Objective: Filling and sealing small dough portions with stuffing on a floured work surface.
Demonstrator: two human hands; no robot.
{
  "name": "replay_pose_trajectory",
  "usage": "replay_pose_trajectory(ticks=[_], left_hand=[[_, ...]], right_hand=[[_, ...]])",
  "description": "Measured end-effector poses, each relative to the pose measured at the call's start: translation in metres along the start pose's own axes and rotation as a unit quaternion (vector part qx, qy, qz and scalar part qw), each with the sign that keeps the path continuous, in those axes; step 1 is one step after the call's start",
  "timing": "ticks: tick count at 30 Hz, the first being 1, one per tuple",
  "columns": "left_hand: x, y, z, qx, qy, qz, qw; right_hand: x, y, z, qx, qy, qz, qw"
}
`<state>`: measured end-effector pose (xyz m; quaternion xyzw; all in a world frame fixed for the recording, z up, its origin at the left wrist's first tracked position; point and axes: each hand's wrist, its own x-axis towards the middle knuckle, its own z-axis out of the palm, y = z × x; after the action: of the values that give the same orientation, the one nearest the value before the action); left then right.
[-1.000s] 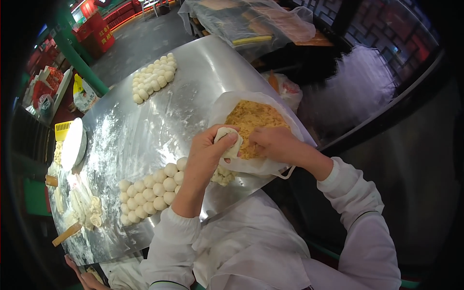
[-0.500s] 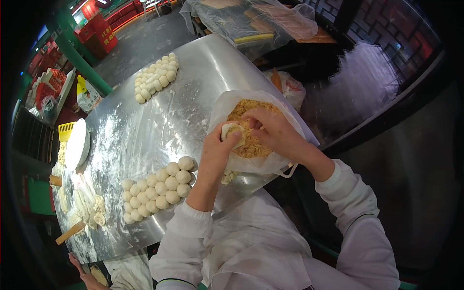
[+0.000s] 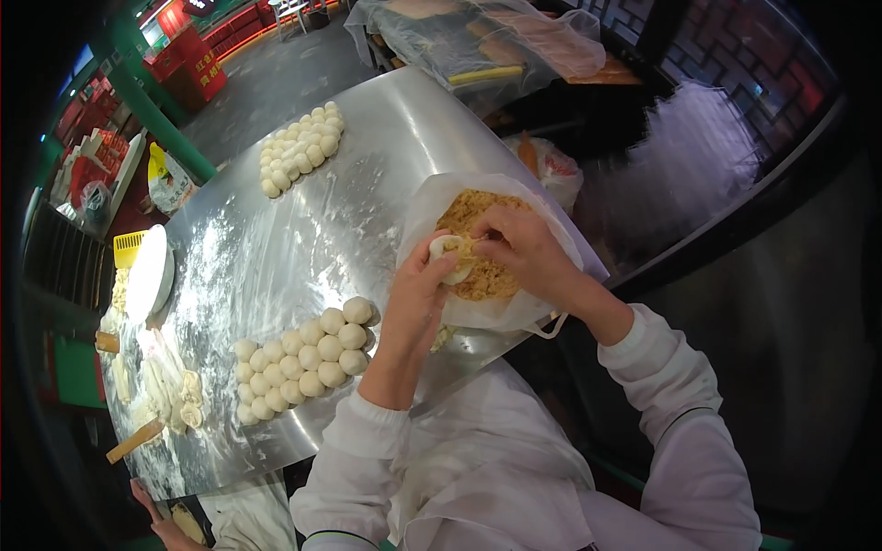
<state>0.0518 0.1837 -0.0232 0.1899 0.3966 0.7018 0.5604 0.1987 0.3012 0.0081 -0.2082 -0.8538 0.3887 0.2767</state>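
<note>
My left hand [image 3: 421,286] is closed round a small white dough wrapper [image 3: 461,273], cupped with crumbly yellow filling in its hollow. Fingers bent and pinched, my right hand [image 3: 525,246] holds a bit of the filling against the wrapper's inside. Both hands are over an open white plastic bag [image 3: 424,204] on the steel table, and the loose golden-brown crumbly filling [image 3: 491,286] lies inside it. To the left of my left forearm, round dough balls [image 3: 308,358] sit packed in rows.
On the floured steel table [image 3: 386,119] are more dough balls [image 3: 303,147] at the far side. At left lie a white bowl [image 3: 152,275], dough strips [image 3: 161,386] and a wooden-handled tool [image 3: 135,442]. Another person's hand [image 3: 161,523] shows at lower left. A plastic-covered table [image 3: 441,46] stands beyond.
My right fingers have come down from above the filling to the wrapper with a pinch of filling. My left hand has tilted the wrapper, showing more of its inside.
</note>
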Motion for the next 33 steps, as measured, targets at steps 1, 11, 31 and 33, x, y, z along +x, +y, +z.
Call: replay_pose_trajectory(ticks=[1,11,31,33], left_hand=[[-0.001,-0.002,0.005,-0.001,-0.001,0.000,1.000],[-0.008,0.012,-0.005,0.017,-0.012,0.022,1.000],[-0.029,0.007,0.000,-0.010,-0.032,0.019,0.999],[-0.029,0.013,-0.006,0.080,0.001,-0.065,0.995]], right_hand=[[-0.001,-0.003,0.003,0.017,0.007,-0.015,1.000],[-0.004,0.002,-0.007,-0.176,0.009,-0.060,0.982],[-0.003,-0.034,0.043,-0.059,0.079,-0.236,0.967],[-0.006,-0.035,0.045,-0.104,0.088,-0.249,0.959]])
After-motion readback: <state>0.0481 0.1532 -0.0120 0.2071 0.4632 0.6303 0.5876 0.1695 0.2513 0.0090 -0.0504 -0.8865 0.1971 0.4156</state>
